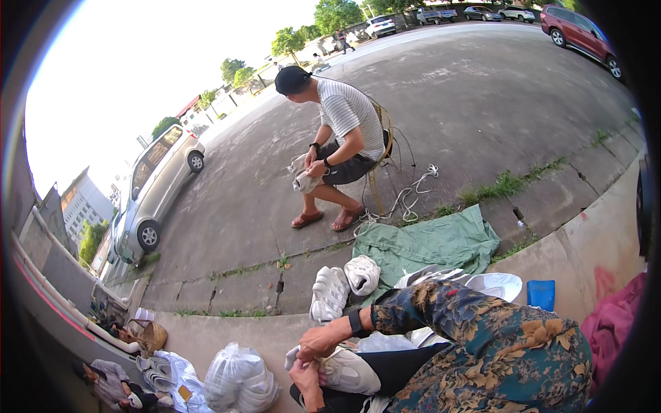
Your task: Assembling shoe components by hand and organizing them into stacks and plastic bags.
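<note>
Both of my hands are closed at the open end of a pale beige-white shoe upper (352, 372), which lies across my dark-trousered leg. My right hand (318, 341), below a dark wristband and a floral sleeve, grips its edge from the far side. From the near side my left hand (307, 380) holds the same edge, its fingers bunched close to the right hand's. Anything small between the fingertips is too small to make out. Beyond my right hand a white ribbed shoe (330, 292) and another white shoe (362, 274) stand on the pavement.
A person (348, 124) sits on a chair ahead, holding a light shoe-like piece. Green cloth (430, 241) and pale cord (407, 203) lie nearby. A blue container (541, 294) stands right; a clear bag (237, 378) of white pieces, left. A van (157, 182) is parked farther left.
</note>
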Motion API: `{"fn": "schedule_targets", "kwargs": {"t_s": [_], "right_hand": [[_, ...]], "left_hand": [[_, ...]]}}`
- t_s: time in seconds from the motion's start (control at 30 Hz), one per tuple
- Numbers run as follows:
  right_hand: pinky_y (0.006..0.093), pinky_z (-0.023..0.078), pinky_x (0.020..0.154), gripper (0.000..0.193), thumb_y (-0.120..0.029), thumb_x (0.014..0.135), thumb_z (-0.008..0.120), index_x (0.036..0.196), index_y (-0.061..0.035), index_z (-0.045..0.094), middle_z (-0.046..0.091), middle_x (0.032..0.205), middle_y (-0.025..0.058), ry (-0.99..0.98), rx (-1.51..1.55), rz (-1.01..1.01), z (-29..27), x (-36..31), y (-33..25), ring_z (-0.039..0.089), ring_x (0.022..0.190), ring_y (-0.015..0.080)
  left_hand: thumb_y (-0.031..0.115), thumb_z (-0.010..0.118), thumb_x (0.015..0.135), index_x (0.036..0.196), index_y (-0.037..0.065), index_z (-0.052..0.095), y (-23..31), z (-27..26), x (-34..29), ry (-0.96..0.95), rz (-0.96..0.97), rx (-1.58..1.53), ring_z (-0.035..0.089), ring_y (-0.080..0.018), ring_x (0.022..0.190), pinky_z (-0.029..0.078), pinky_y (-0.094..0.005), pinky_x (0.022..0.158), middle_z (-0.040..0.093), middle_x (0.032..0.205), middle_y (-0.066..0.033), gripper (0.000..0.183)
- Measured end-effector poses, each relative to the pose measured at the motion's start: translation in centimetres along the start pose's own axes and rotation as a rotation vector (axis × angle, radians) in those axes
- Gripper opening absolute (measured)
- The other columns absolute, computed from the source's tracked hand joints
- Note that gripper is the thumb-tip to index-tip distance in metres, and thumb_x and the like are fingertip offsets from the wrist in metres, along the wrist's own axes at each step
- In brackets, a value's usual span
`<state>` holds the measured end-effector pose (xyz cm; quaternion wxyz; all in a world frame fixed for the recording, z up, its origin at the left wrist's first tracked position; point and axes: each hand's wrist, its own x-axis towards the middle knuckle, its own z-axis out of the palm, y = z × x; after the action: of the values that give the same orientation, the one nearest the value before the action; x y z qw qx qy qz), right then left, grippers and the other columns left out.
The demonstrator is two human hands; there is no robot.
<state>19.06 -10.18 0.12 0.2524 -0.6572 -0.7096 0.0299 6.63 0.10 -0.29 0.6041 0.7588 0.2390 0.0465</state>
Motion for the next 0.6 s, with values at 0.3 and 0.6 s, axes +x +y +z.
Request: {"fn": "schedule_targets", "kwargs": {"t_s": [0.3,0.6], "right_hand": [[0.0444,0.041,0.051,0.007,-0.009,0.067,0.057,0.074,-0.0063,0.056,0.057,0.064,0.0155,-0.011,0.015,0.095,-0.9,0.2,-2.2,0.057,0.063,0.0350],[0.0392,0.046,0.059,0.014,-0.017,0.077,0.055,0.081,-0.0050,0.062,0.062,0.074,0.0131,0.300,0.309,0.191,-0.6,2.2,-2.9,0.059,0.067,0.0312]], "left_hand": [[0.006,0.058,0.069,0.070,-0.001,0.056,-2.5,-2.0,-1.0,0.341,0.385,0.651,0.058,-0.0282,0.054,0.046,-0.0381,0.053,0.058,0.059,-0.0139,0.007],[0.006,0.050,0.082,0.081,0.004,0.049,-6.3,-13.6,-9.3,0.417,-0.271,-0.077,0.043,-0.0116,0.034,0.032,-0.0226,0.029,0.048,0.051,-0.0041,0.002]]}}
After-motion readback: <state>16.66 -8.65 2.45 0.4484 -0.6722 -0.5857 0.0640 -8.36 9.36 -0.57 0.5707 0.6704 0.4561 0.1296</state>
